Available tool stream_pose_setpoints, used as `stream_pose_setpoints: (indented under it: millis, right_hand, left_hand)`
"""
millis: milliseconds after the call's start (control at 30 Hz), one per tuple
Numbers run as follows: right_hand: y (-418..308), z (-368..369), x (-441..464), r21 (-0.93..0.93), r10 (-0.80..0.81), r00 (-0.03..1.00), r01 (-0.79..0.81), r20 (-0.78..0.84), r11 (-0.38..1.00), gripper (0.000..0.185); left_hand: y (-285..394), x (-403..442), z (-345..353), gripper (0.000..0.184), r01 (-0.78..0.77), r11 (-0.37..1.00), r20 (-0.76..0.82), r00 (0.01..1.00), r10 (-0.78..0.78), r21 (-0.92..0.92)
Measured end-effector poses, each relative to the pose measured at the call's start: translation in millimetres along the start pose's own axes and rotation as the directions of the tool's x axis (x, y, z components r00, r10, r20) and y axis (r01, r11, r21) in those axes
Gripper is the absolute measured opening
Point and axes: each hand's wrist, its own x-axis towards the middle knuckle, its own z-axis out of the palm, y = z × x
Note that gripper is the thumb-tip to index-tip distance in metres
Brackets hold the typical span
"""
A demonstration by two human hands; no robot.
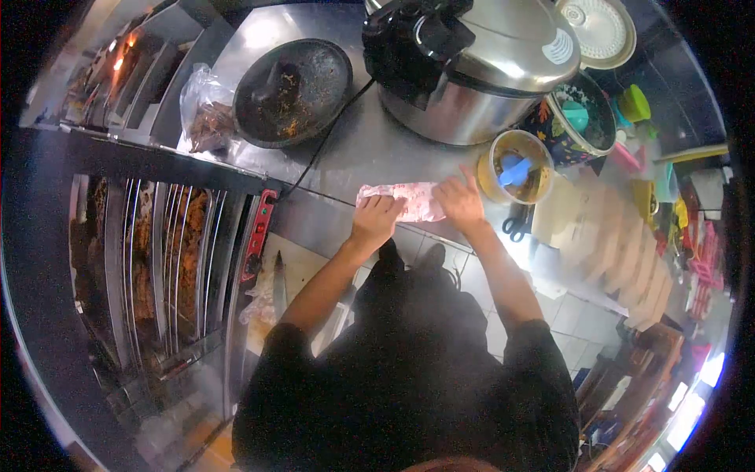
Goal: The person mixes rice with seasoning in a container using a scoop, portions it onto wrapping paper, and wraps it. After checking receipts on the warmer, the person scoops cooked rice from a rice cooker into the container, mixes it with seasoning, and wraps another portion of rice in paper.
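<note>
Close to the front edge of the steel counter I have an oblong packet wrapped in pink-and-white patterned paper (417, 202). My left hand (374, 222) closes over its left part with the fingers bent on top. At the right end, my right hand (462, 203) grips the wrapper. What the packet contains is hidden. Just right of my right hand is a clear round tub (490, 177) holding a blue scoop (515, 169) and something brown. Black scissor handles (515, 226) show below the tub.
A dark stone mortar (318, 98) and a plastic bag of brown stuff (211, 126) are at the back left. A large steel cooker (440, 102) stands behind the packet. Stacked cartons (605, 236) line the right. Flames (119, 63) burn at the far left.
</note>
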Motion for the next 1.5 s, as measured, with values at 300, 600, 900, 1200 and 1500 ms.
stream_pose_setpoints:
  millis: [300, 600, 900, 1200, 1500]
  right_hand:
    - [-8.7, 24.0, -34.6, 0.209, 0.007, 0.998, 0.004, -0.055, 0.978, 0.025]
    - [-3.2, 4.7, -38.1, 0.354, 0.018, 0.97, -0.105, 0.241, 0.929, 0.033]
    - [1.7, 36.8, -37.2, 0.313, 0.034, 0.962, -0.122, 0.272, 0.942, 0.025]
    - [-11.2, 20.8, 39.5, 0.088, 0.492, 0.624, -0.668, 0.608, 0.739, 0.022]
    - [-43.1, 55.1, -32.0, 0.084, 0.228, 0.97, -0.235, 0.09, 0.968, 0.034]
  left_hand:
    - [-33.7, -27.1, 0.4, 0.023, -0.035, 0.999, -0.074, 0.997, 0.037, 0.038]
    - [-36.7, -21.6, -33.1, 0.024, -0.081, 0.977, 0.155, 0.982, 0.112, -0.196]
    - [-62.4, -12.6, 2.8, 0.018, 0.157, 0.94, 0.328, 0.943, -0.052, -0.304]
    - [-54.6, 29.4, 5.3, 0.027, 0.592, 0.783, 0.507, 0.743, -0.437, -0.191]
    - [-27.4, -29.0, 30.0, 0.036, 0.1, 0.993, 0.03, 0.995, -0.099, -0.069]
